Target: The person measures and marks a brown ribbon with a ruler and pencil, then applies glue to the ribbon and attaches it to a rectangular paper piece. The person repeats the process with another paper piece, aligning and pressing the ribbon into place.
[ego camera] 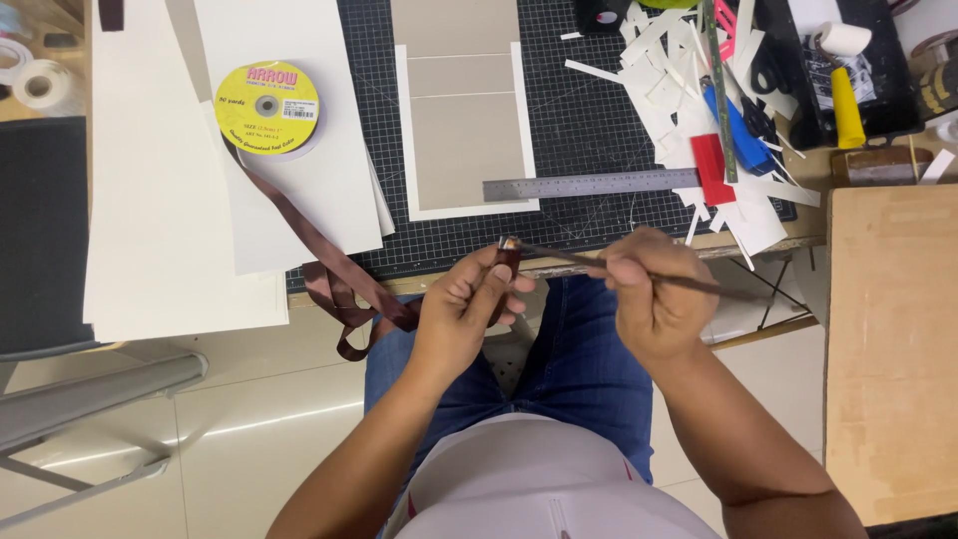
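Ribbon end pinched in left hand fingers; right hand fingers grip thin brush, tip touching ribbon.

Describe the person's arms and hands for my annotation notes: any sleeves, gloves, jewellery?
Both arms are bare from the elbows down to the fingers, with no sleeves showing on the forearms. The left hand and the right hand wear no gloves, and no rings, watch or bracelets show. The fingernails look short and unpainted. Below them are a white top and blue jeans.
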